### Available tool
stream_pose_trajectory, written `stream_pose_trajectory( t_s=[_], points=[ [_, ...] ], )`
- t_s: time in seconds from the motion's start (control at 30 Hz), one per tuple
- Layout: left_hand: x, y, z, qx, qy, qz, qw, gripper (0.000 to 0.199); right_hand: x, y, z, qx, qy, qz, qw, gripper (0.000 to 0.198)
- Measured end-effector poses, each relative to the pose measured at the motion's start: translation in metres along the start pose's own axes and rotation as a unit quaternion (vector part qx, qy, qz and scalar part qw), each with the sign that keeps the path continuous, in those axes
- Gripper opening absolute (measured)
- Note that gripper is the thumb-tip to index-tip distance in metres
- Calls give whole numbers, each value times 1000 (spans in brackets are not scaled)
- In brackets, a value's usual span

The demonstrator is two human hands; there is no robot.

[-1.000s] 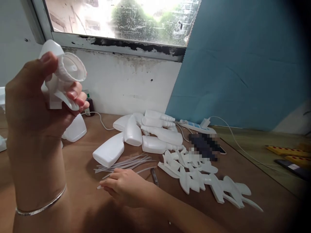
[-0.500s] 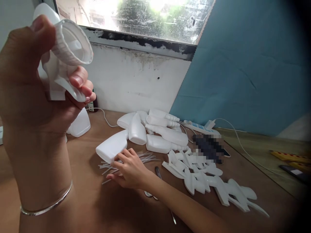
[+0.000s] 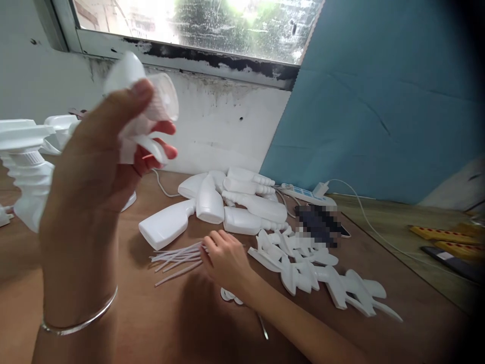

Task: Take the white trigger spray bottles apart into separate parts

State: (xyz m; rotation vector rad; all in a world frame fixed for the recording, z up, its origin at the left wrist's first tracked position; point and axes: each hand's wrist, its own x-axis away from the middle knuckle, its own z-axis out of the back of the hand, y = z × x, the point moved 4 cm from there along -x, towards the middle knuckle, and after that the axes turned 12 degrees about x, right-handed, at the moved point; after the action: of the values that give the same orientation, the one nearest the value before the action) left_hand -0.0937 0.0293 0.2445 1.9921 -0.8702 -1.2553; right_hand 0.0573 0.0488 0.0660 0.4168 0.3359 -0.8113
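Observation:
My left hand (image 3: 125, 126), raised at the left, is closed round a white trigger spray head (image 3: 129, 71); its ribbed collar faces right, and the lever lies by the fingers. Low over the table, my right hand (image 3: 225, 258) has its fingers curled together at the right end of a bundle of thin white plastic tubes (image 3: 178, 258). The fingertips are hidden, so what they hold does not show. Small white discs (image 3: 230, 296) lie beneath the right wrist. A thin metal tool (image 3: 264, 327) shows only its tip below the forearm.
White bottles (image 3: 166, 225) lie piled behind the tubes. More white trigger heads (image 3: 337, 283) spread to the right. An assembled spray bottle (image 3: 28, 177) stands at far left. A power strip (image 3: 306, 194) with a cable lies at the back, near a blurred phone-like object (image 3: 344, 230).
My left hand has moved away and rightward with the spray head. My right hand has moved right from beside the front bottle, its fingers curling in. The view has swung slightly, revealing the spray bottle at left.

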Motion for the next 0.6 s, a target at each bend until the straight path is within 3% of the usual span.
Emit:
stream_pose_trajectory(
  t_s=[0.07,0.13,0.2,0.27,0.33,0.47,0.6],
  points=[
    [0,-18,-14,19,-30,35,999,31,21,17,6,31,-21,-61,997,15],
    [5,-48,-28,33,-94,110,989,35,41,29,10,61,-45,-107,991,14],
    [19,-86,-39,31,-196,225,954,35,56,38,12,80,-65,-139,985,12],
    [41,-122,-40,42,-251,334,908,32,65,44,10,86,-90,-162,979,8],
    [62,-149,-34,75,-241,402,880,32,71,48,6,75,-121,-176,974,5],
    [95,-180,-19,113,-161,474,858,35,73,53,-5,-12,-161,-176,971,9],
    [112,-195,-21,136,-141,502,842,32,72,62,-2,-142,-128,-185,964,28]
  ],
)
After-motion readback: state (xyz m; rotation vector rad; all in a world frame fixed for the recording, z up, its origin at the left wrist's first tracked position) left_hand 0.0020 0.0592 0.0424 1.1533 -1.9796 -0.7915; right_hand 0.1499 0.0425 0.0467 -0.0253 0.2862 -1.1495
